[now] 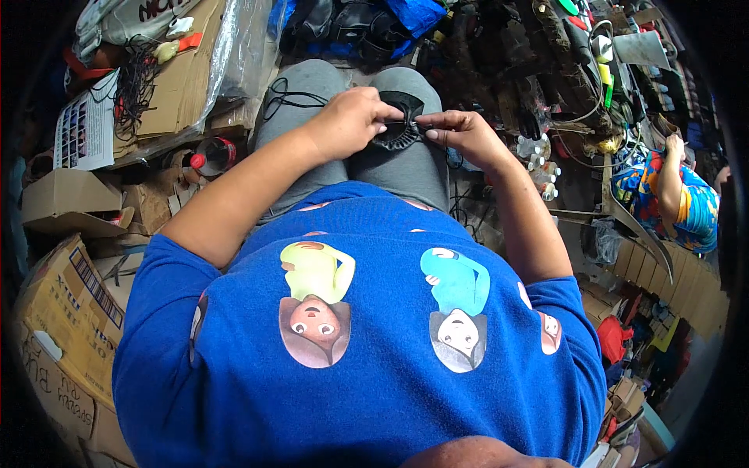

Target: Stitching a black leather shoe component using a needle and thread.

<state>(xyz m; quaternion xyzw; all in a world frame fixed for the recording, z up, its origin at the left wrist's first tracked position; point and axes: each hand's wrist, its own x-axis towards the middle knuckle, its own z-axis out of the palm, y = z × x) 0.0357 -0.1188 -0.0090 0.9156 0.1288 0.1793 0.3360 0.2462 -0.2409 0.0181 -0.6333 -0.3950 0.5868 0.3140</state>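
On my right thigh, between both hands, lies a small black piece (398,141) with a rounded, gathered edge; it resembles a shoe upper, though its kind is unclear. My left hand (349,119) reaches in from the left, its fingers closed at the piece's upper left side. From the right, my right hand (470,137) pinches near the piece's right edge with thumb and forefinger. Something small and light shows between the two hands' fingertips, too fine to make out. A loop of black cord (295,98) rests across my left thigh.
Flattened cardboard (168,86) and an open carton (72,201) crowd the left, beside a red-capped bottle (212,157). Small bottles (540,166) stand right of my knee. A black bag (343,27) lies ahead. At far right sits another person (677,195) in a colourful shirt.
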